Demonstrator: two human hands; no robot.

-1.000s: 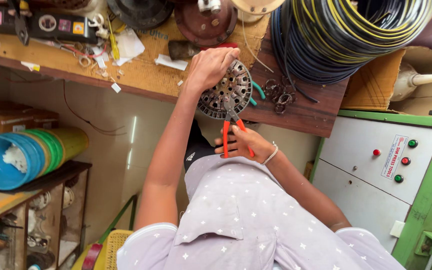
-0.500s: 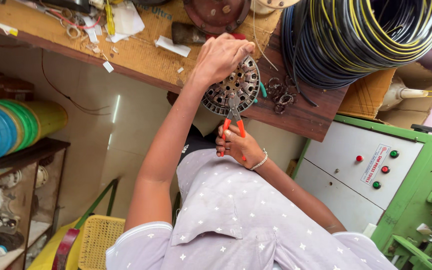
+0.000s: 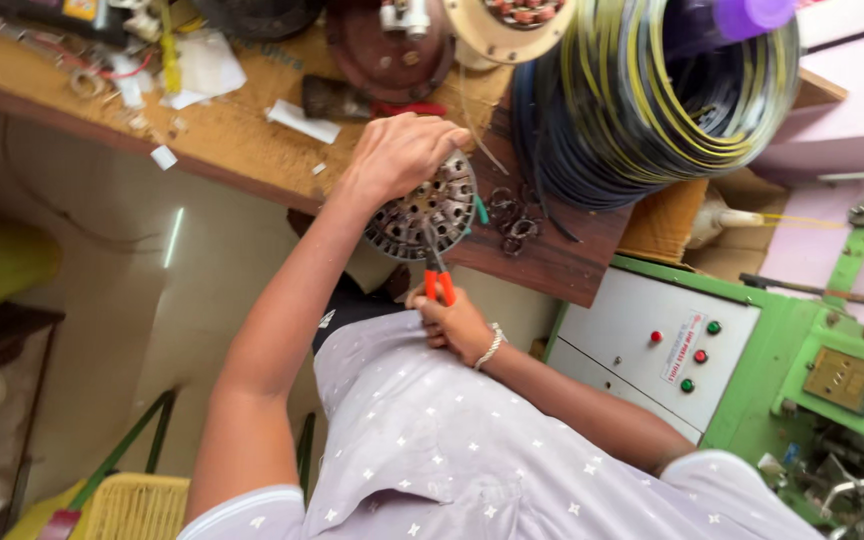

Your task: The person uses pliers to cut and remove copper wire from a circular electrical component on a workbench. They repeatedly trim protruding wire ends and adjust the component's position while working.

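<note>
My left hand [image 3: 399, 152] grips the top rim of a round slotted metal stator core [image 3: 430, 210], which it holds at the edge of the wooden workbench [image 3: 252, 150]. My right hand [image 3: 452, 322], with a bracelet at the wrist, is closed around the orange handles of a pair of pliers [image 3: 438, 280]. The pliers' jaws reach up into the lower part of the core. Both arms come up from my light patterned shirt at the bottom of the view.
Large coils of dark and yellow-green wire [image 3: 652, 100] sit on the bench to the right. Round motor parts [image 3: 382, 40], paper scraps and small rings [image 3: 512, 215] lie about. A green machine with a white button panel [image 3: 692, 350] stands at the right. A yellow basket [image 3: 137, 505] is on the floor.
The view has shifted and closed in on the bench. My right hand has squeezed the pliers' handles together, with the jaws now in the core. My left hand keeps its grip.
</note>
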